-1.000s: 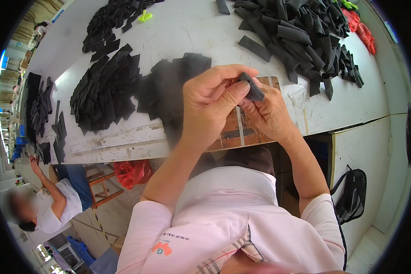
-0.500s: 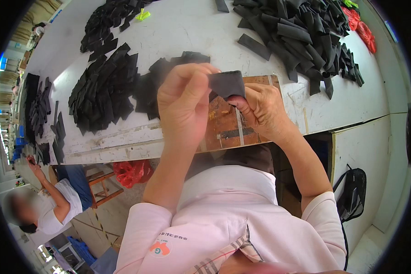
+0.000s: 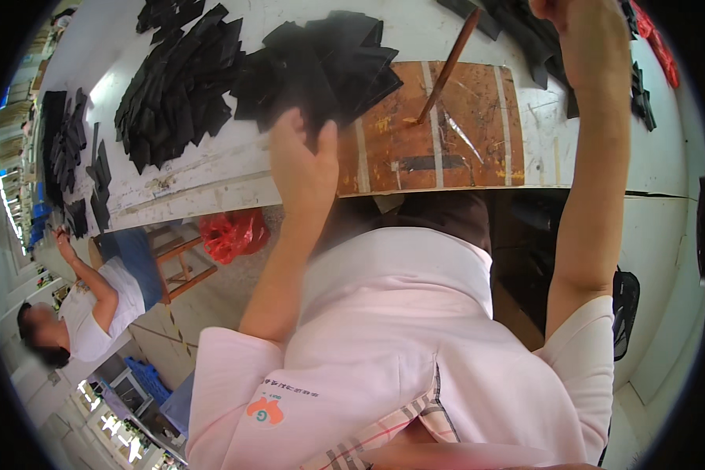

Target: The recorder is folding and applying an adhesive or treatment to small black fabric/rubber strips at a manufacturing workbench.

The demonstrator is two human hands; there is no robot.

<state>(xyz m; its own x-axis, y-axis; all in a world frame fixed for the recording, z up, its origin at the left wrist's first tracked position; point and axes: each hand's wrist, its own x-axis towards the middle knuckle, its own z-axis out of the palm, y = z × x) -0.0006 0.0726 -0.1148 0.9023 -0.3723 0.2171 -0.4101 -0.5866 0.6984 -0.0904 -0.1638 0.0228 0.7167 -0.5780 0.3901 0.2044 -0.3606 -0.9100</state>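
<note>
My left hand (image 3: 301, 168) is stretched out to the near edge of a fanned pile of black fabric pieces (image 3: 329, 66) on the white table (image 3: 211, 168). Its thumb and fingers pinch a black fabric piece at the edge of that pile. My right hand (image 3: 581, 39) is raised to the far right, over a heap of black strips (image 3: 638, 86); its fingers run past the top edge of the picture. Between the hands lies a brown wooden board (image 3: 462, 137) with a thin wooden stick (image 3: 446, 66) resting on it.
More stacks of black pieces (image 3: 172, 102) lie further left on the table. A red plastic bag (image 3: 231, 235) sits on a wooden stool under the table. Another person in a white top (image 3: 94, 313) sits at lower left. A black bag (image 3: 625, 301) hangs at right.
Both hands held one black piece together over the board. Now they have parted: the left went left to the fanned pile, the right went up and right to the heap.
</note>
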